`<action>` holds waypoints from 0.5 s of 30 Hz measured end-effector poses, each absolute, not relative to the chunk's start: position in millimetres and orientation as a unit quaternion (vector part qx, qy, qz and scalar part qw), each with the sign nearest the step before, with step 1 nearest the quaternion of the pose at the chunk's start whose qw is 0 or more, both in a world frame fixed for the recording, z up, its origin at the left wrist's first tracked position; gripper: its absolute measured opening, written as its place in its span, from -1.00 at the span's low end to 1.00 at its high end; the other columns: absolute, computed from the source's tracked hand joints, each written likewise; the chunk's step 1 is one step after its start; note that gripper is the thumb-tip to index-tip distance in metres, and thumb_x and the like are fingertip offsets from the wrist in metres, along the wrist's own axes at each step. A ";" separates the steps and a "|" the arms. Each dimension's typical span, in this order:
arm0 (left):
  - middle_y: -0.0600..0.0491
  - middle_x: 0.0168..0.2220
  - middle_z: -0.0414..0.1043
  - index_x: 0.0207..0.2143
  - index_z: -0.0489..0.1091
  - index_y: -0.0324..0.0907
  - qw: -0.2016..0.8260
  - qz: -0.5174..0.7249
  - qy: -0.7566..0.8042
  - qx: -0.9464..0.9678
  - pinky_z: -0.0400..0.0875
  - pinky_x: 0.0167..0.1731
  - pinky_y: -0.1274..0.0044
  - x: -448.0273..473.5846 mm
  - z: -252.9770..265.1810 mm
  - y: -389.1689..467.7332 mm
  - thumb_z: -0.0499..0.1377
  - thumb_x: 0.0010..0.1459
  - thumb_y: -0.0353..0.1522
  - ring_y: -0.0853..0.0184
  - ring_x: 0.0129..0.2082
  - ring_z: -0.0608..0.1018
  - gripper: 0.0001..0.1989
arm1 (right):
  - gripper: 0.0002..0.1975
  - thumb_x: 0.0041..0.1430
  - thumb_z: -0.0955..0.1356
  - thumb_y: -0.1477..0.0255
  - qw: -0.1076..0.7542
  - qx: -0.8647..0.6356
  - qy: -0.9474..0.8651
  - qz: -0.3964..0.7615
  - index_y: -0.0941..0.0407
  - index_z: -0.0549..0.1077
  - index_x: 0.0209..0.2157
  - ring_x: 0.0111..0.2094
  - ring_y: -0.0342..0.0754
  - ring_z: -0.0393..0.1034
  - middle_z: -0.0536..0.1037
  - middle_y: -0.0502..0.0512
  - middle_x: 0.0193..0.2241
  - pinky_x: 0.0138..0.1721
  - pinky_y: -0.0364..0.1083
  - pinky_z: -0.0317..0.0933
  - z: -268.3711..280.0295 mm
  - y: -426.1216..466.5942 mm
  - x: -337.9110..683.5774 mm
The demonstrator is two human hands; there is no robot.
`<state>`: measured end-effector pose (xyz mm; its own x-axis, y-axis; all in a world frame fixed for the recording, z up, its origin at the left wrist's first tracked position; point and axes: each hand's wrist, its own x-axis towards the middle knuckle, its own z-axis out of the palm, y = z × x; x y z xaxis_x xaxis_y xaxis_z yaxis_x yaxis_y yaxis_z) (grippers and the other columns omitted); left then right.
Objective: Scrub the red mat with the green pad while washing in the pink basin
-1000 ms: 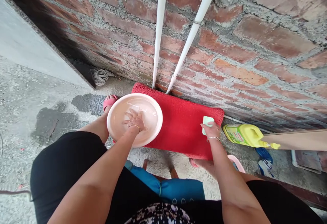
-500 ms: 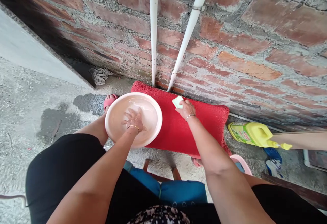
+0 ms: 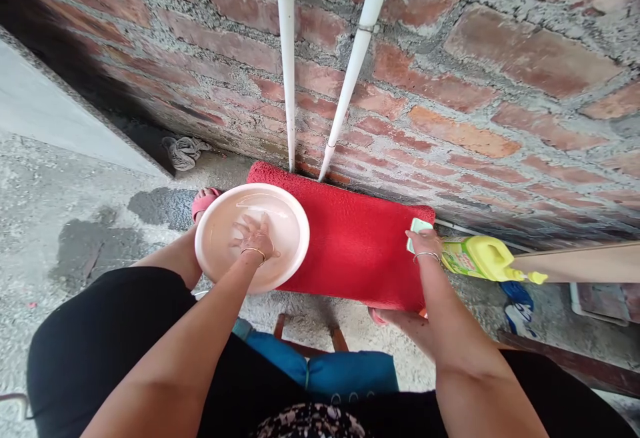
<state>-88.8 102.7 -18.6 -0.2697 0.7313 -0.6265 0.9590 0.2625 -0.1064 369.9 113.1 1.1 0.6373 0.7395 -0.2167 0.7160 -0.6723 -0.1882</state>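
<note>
A pale pink basin (image 3: 201, 251) of water stands by the left end of a red mat (image 3: 345, 245) and overlaps it. My left hand (image 3: 256, 235) is in the basin with its fingers spread, holding nothing. A bracelet circles its wrist. At the mat's right end, my right hand (image 3: 429, 243) grips a small pale green scrubbing brush (image 3: 419, 226), its underside hidden. The red mat has a rough, looped surface and lies across the raised support in front of me. Just right of that hand, a yellow detergent bottle (image 3: 483, 257) lies on its side or leans; I cannot tell which.
A brick wall (image 3: 430, 78) with two white pipes (image 3: 286, 65) rises behind the mat. A bundle of pale rope (image 3: 184, 153) lies at the wall's foot. A grey slab (image 3: 75, 98) leans at the left. Blue cloth (image 3: 350, 373) covers something between my knees.
My right hand has moved right with the brush, from the mat's upper middle to its right end near the bottle. My left hand stays spread in the basin. The view has shifted slightly.
</note>
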 end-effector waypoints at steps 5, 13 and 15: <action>-0.43 0.48 -0.50 0.48 -0.43 0.00 0.238 -0.248 0.754 0.560 0.25 0.03 -0.23 -87.6 -10.6 103.2 0.43 -0.13 -0.04 -0.45 0.41 -0.18 0.37 | -0.56 0.04 0.49 0.14 0.048 -0.854 -0.483 0.187 0.00 0.50 -0.06 -0.12 0.02 0.42 0.44 0.11 -0.09 -0.05 -0.04 0.26 -10.6 161.5 280.7; -0.42 0.48 -0.55 0.49 -0.43 0.00 0.243 -0.248 0.758 0.552 0.20 0.06 -0.26 -88.9 -18.5 103.7 0.44 -0.15 -0.01 -0.47 0.41 -0.22 0.39 | -0.63 0.04 0.50 0.21 0.004 -0.774 -0.608 0.178 -0.01 0.50 -0.11 -0.09 0.06 0.40 0.39 0.11 -0.08 0.00 0.01 0.23 -18.9 200.2 251.2; -0.40 0.48 -0.55 0.49 -0.43 0.01 0.243 -0.248 0.759 0.550 0.20 0.06 -0.26 -89.1 -21.1 104.1 0.45 -0.15 -0.03 -0.48 0.41 -0.23 0.39 | -0.61 0.06 0.49 0.19 -0.004 -0.808 -0.563 0.174 0.00 0.50 -0.08 -0.10 0.05 0.41 0.40 0.12 -0.07 -0.03 0.00 0.25 -17.8 189.3 286.5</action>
<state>-89.1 104.1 -21.1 -0.2767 0.7148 -0.6422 0.9561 0.2717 -0.1095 286.5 189.3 -17.8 0.3057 0.9083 -0.2854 0.9109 -0.3663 -0.1900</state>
